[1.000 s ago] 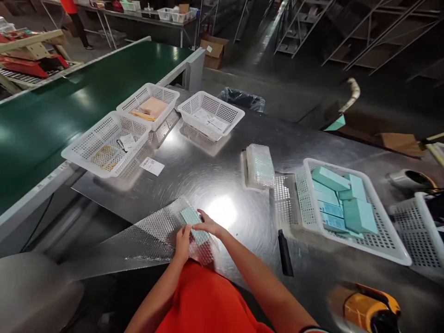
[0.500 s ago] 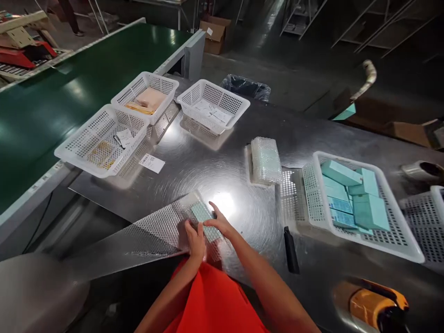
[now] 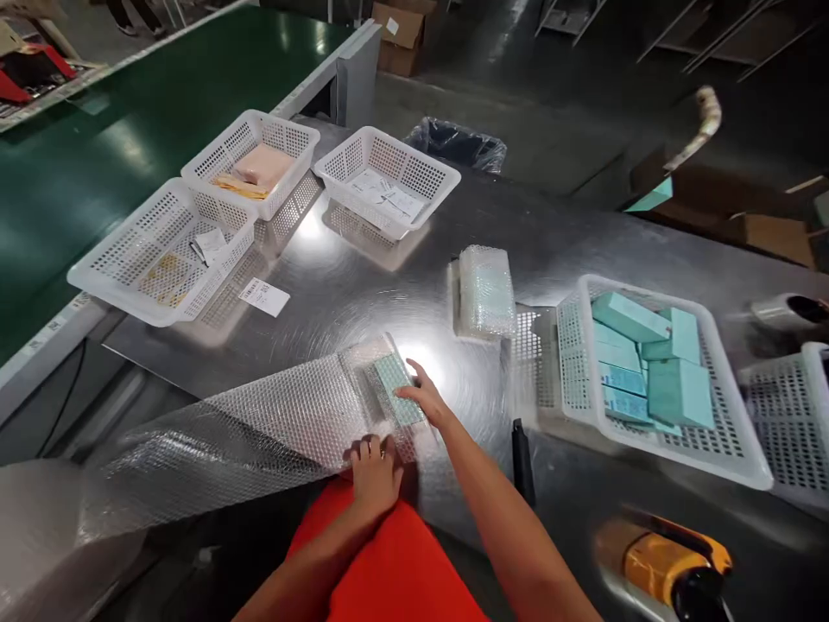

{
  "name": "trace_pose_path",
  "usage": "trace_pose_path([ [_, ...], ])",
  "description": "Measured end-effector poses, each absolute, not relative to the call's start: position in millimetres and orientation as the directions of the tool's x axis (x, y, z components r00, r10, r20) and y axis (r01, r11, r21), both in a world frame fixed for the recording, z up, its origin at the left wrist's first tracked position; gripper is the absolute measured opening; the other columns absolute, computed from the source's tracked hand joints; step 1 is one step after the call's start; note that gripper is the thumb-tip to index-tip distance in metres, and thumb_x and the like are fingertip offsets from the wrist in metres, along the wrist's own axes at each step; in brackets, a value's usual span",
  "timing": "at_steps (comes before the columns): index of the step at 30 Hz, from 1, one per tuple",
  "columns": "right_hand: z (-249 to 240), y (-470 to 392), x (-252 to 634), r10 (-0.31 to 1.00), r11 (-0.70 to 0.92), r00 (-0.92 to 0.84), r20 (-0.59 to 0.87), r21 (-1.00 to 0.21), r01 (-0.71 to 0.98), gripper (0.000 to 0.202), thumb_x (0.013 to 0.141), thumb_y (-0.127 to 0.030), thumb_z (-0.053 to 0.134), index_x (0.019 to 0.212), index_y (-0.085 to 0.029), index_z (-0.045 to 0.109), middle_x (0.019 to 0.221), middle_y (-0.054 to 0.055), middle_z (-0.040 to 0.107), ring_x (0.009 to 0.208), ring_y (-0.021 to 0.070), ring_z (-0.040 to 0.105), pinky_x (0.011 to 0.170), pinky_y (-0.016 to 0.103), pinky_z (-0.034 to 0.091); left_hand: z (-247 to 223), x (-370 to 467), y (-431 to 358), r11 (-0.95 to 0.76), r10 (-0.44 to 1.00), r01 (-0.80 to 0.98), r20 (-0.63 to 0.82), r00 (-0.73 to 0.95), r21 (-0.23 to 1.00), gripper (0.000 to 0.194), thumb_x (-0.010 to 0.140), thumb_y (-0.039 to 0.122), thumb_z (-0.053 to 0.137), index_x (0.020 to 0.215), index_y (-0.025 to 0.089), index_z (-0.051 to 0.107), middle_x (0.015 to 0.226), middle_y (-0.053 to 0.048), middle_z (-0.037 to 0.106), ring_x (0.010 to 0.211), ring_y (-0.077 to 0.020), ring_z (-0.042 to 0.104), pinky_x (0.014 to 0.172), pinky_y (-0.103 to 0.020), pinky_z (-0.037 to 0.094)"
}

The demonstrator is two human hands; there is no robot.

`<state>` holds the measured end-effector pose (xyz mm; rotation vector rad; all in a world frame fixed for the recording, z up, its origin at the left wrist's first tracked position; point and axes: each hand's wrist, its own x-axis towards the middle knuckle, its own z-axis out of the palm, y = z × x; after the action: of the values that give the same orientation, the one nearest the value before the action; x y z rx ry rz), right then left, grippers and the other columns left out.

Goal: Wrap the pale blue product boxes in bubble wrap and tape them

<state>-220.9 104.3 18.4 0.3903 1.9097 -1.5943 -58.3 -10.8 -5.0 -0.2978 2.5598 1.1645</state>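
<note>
A person in red stands at a metal table (image 3: 337, 315). Clock positions count from the hands. Nearest, the left hand (image 3: 376, 471) rests on bubble wrap (image 3: 272, 423), its fingers curled; whether they pinch the wrap cannot be told. Just beyond, the right hand (image 3: 424, 397), thumb and forefinger spread apart, touches a teal box (image 3: 396, 393) at the wrap's end. The wrap runs to a roll (image 3: 39, 518) between eight and nine o'clock. An orange-and-black object (image 3: 648, 561) lies at four, a black tool (image 3: 522, 458) between three and four. Farther out, a basket (image 3: 575, 354) of teal boxes (image 3: 679, 393) sits near three, a bubble-wrapped package (image 3: 485, 289) at one. Three white baskets (image 3: 107, 269) span ten to twelve, before a green conveyor belt (image 3: 129, 121).
</note>
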Motion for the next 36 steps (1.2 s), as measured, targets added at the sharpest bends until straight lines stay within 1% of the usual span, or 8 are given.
trace_pose_path([
  [4,18,111,-226,-0.156,0.247,-0.777,-0.61,-0.786,0.567,0.096,0.055,-0.037,0.073,0.142,-0.025,0.035,0.093,0.001,0.06,0.083,0.0222,0.059,0.081,0.039,0.049,-7,-41,-28,0.808,0.196,-0.031,-0.318,-0.928,0.589,0.049,0.082,0.023,0.056,0.131,0.024,0.056,0.134,-0.015,0.054,0.119,-0.0316,0.05,0.102,-0.053,0.039],
  [6,17,115,-229,-0.166,0.245,-0.77,-0.616,-0.782,0.573,0.098,0.054,-0.038,0.074,0.143,-0.025,0.035,0.091,0.002,0.061,0.081,0.0222,0.06,0.079,0.039,0.05,-5,-48,-58,0.825,0.141,-0.066,-0.318,-0.937,0.561,0.045,0.084,0.026,0.053,0.129,0.024,0.057,0.132,-0.011,0.056,0.12,-0.0261,0.051,0.103,-0.043,0.041],
  [10,15,124,-233,-0.17,0.206,-0.757,-0.631,-0.774,0.599,0.1,0.052,-0.039,0.075,0.143,-0.024,0.034,0.079,-0.002,0.059,0.068,0.02,0.059,0.065,0.035,0.051,34,-35,-182,0.849,-0.475,-0.488,-0.109,-0.873,0.203,0.047,0.091,0.032,0.04,0.13,0.011,0.055,0.143,-0.023,0.042,0.135,-0.0348,0.035,0.109,-0.053,0.031],
  [15,16,122,-239,-0.148,0.202,-0.748,-0.647,-0.76,0.618,0.094,0.049,-0.038,0.075,0.136,-0.025,0.042,0.08,0.001,0.06,0.065,0.0218,0.061,0.059,0.035,0.05,134,59,-367,0.327,-0.874,-0.923,0.306,-0.377,-0.203,0.075,0.087,0.049,0.044,0.148,0.01,0.025,0.159,-0.025,0.006,0.139,-0.0522,0.014,0.101,-0.076,0.019],
  [19,23,117,-241,-0.105,0.258,-0.731,-0.674,-0.728,0.635,0.084,0.052,-0.037,0.073,0.13,-0.028,0.045,0.084,0.008,0.062,0.067,0.0259,0.062,0.063,0.041,0.05,153,109,-442,0.068,-0.968,-0.964,0.219,-0.126,-0.256,0.091,0.078,0.063,0.05,0.146,0.007,0.029,0.157,-0.029,0.011,0.137,-0.0565,0.014,0.099,-0.078,0.017],
  [27,27,107,-243,0.038,0.499,-0.768,-0.639,-0.654,0.568,0.067,0.053,-0.047,0.067,0.118,-0.039,0.052,0.114,0.019,0.058,0.125,0.036,0.048,0.088,0.051,0.045,92,159,-406,0.359,-0.899,-0.792,0.043,-0.435,-0.493,0.069,0.083,0.047,0.058,0.145,0.026,0.037,0.161,-0.019,0.008,0.144,-0.0484,-0.006,0.103,-0.078,0.007],
  [32,35,99,-240,0.043,0.479,-0.699,-0.713,-0.6,0.641,0.076,0.053,-0.047,0.067,0.126,-0.039,0.046,0.126,0.018,0.054,0.121,0.0374,0.052,0.093,0.053,0.044,103,214,-366,0.482,-0.852,-0.711,-0.082,-0.518,-0.512,0.056,0.088,0.034,0.052,0.143,0.027,0.042,0.162,-0.015,0.012,0.145,-0.0467,-0.006,0.102,-0.081,0.006],
  [36,32,104,-241,0.04,0.504,-0.733,-0.679,-0.62,0.602,0.077,0.056,-0.048,0.066,0.129,-0.038,0.045,0.137,0.018,0.047,0.136,0.0339,0.037,0.105,0.049,0.036,119,247,-342,0.45,-0.868,-0.667,-0.116,-0.482,-0.594,0.055,0.089,0.035,0.051,0.142,0.032,0.042,0.16,-0.012,0.019,0.146,-0.0454,-0.003,0.105,-0.078,0.009],
])
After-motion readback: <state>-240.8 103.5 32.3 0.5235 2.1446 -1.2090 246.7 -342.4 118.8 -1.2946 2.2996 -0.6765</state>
